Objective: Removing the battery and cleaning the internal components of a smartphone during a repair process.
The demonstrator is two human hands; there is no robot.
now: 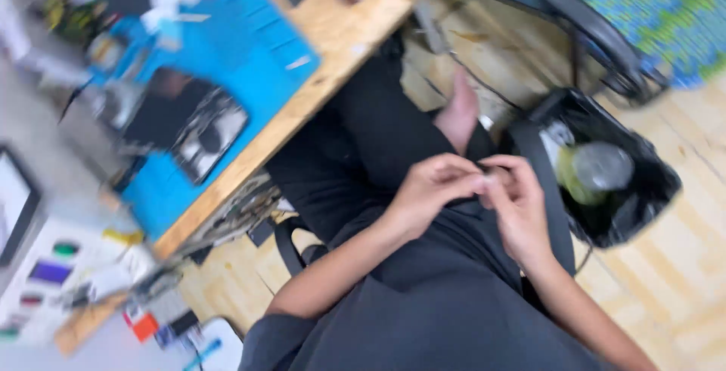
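Note:
My left hand [432, 189] and my right hand [518, 208] meet fingertip to fingertip above my lap, which is covered by dark trousers [378, 136]. The fingers of both hands are curled and pinched together around one small pale spot; blur hides what it is. The hands hover just left of a bin lined with a black bag [650, 182]. My bare foot [460, 110] rests on the wooden floor beyond them.
A wooden workbench [340, 46] with a blue mat [242, 53] and a dark opened device [189, 121] stands to the left. The bin holds a clear plastic bottle [597, 167]. A black chair frame [575, 23] and a patterned rug [658, 0] lie at the top right.

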